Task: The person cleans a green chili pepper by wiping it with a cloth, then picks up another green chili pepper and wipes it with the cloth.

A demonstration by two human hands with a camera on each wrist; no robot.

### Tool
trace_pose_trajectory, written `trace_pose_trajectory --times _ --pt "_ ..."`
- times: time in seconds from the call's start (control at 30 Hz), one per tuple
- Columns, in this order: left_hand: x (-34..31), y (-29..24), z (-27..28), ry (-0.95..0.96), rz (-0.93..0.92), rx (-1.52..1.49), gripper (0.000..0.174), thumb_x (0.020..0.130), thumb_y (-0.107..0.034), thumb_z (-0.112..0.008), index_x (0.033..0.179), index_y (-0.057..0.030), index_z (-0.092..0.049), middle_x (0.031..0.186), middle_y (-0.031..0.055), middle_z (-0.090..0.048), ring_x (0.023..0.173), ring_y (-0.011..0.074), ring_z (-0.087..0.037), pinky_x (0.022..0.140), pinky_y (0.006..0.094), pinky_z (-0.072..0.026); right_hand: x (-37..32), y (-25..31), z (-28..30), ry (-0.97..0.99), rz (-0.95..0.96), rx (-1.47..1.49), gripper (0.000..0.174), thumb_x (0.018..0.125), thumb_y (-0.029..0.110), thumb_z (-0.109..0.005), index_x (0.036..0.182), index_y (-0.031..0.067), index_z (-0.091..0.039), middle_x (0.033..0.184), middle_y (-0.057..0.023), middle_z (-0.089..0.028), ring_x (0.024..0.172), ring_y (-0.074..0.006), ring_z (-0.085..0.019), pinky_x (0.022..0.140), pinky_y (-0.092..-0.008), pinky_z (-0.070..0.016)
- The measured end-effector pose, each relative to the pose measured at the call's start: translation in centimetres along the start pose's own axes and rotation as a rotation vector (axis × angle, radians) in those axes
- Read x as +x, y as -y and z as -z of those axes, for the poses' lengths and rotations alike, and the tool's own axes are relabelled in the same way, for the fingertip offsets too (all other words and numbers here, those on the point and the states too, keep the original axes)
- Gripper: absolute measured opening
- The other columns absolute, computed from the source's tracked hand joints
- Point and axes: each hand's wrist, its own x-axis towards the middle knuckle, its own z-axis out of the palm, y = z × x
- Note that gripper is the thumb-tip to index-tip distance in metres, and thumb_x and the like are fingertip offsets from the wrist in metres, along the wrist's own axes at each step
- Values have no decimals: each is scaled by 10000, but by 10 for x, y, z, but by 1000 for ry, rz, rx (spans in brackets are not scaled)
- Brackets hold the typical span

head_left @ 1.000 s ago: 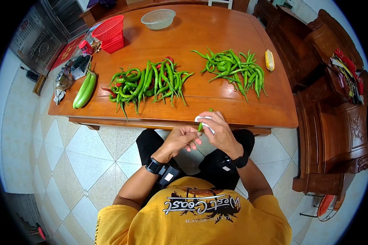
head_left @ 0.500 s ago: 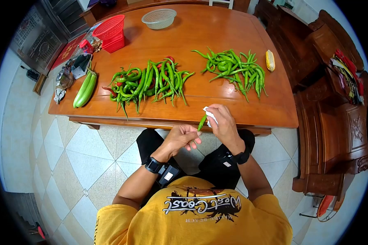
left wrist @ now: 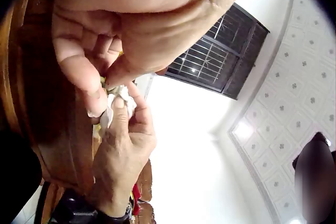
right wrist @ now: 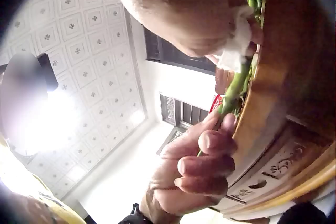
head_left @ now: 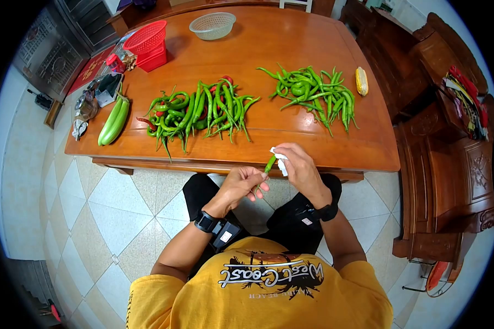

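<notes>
Just off the near edge of the table, a slim green chili pepper (head_left: 270, 163) points up and to the right between the two hands. My left hand (head_left: 239, 186) pinches its lower end between thumb and forefinger, the other fingers loosely bent. A crumpled white tissue (head_left: 280, 156) is gripped in my right hand (head_left: 304, 174) and covers the pepper's far end. In the right wrist view, the pepper's middle (right wrist: 234, 92) shows bare between the left fingertips and the tissue (right wrist: 235, 50). The left wrist view has the right thumb pressing on the tissue (left wrist: 122, 100), with the pepper mostly hidden.
On the wooden table (head_left: 258, 44) lie a left heap of green and red peppers (head_left: 195, 112) and a right heap of green ones (head_left: 318, 93). Around them are corn (head_left: 361, 81), long pale-green eggplants (head_left: 114, 122), red baskets (head_left: 147, 46) and a pale colander (head_left: 213, 26).
My right hand with the tissue has slid up and right along the pepper, away from the left fingers, baring its middle. My left hand stays nearly in place, still pinching the lower end.
</notes>
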Motion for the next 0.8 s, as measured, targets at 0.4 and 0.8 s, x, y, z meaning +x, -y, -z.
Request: trace_pose_trajectory --times 0.4,0.8 --pt "-1 1 -1 -40 -27 67 160 959 -164 -640 935 -7 -663 759 53 -697 573 67 -629 460 175 -482 1 -3 -2 2 23 -57 271 815 -77 -597 1067 9 -641 1075 -157 -628 919 -365 -648 777 -403 -539" --pt "1 5 1 -35 -41 85 147 944 -149 -663 937 -3 -652 751 54 -693 578 74 -630 468 182 -488 1 5 -5 4 18 31 128 853 -15 -650 978 -38 -663 971 -159 -642 851 -328 -655 731 -371 -537"
